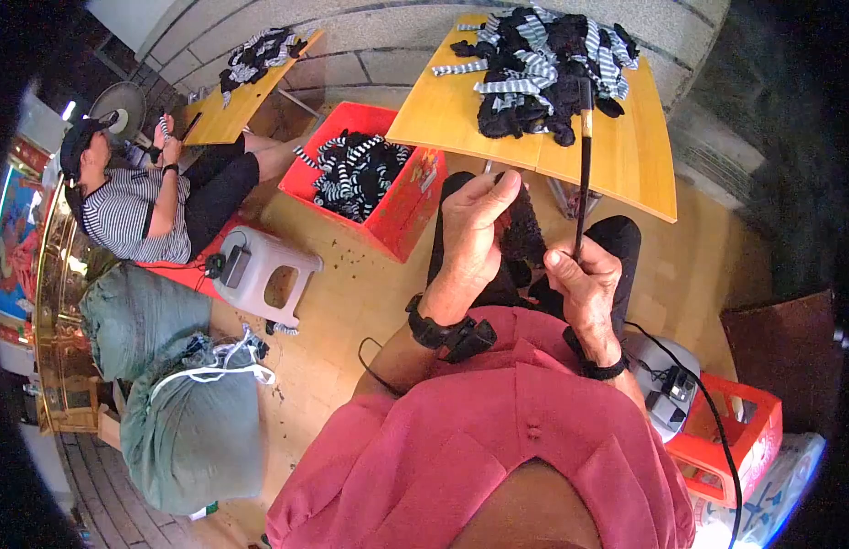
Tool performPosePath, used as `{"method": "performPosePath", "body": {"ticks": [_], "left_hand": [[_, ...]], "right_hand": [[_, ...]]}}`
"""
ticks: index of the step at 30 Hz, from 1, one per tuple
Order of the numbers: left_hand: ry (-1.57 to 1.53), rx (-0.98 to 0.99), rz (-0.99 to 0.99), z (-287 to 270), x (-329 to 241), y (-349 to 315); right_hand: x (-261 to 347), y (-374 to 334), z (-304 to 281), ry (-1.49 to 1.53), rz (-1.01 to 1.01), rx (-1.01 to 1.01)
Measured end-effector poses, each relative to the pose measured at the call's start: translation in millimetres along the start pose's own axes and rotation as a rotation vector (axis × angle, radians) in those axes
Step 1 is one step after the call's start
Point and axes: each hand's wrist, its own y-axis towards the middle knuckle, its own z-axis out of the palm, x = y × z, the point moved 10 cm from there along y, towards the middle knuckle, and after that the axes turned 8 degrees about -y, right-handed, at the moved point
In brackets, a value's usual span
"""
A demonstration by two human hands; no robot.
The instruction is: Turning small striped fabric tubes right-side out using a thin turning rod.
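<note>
My left hand (475, 229), thumb up, is closed round a dark fuzzy fabric piece (523, 231) above my lap. My right hand (587, 285) grips the lower end of a thin black rod (584, 183) with a tan band near its top. The rod stands nearly upright, and its far end overlaps the table in view. The fabric's lower edge comes close to my right thumb; whether they touch I cannot tell. Ahead of both hands, a pile of black fuzzy pieces and grey-and-white striped strips (543, 69) covers the back of the yellow table (617, 178).
A red crate (415, 210) of striped and black pieces stands left of my knees. Further left, a person (136, 201) sits at another yellow table (228, 114). A pale stool (269, 274) and green sacks (200, 439) are at left. A black cable (713, 412) hangs beside my right arm.
</note>
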Motion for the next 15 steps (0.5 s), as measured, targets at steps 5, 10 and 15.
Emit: {"method": "performPosePath", "body": {"ticks": [5, 10, 15], "left_hand": [[-0.031, -0.04, -0.009, -10, -14, -2], [0.411, 0.047, 0.153, -2, -37, -13], [0.559, 0.2, 0.321, 22, -22, -38]], "right_hand": [[-13, 5, 20, -0.071, 0.081, 0.119], [-2, 19, 19, -0.136, 0.066, 0.066], [-4, 17, 25, -0.036, 0.002, 0.115]]}}
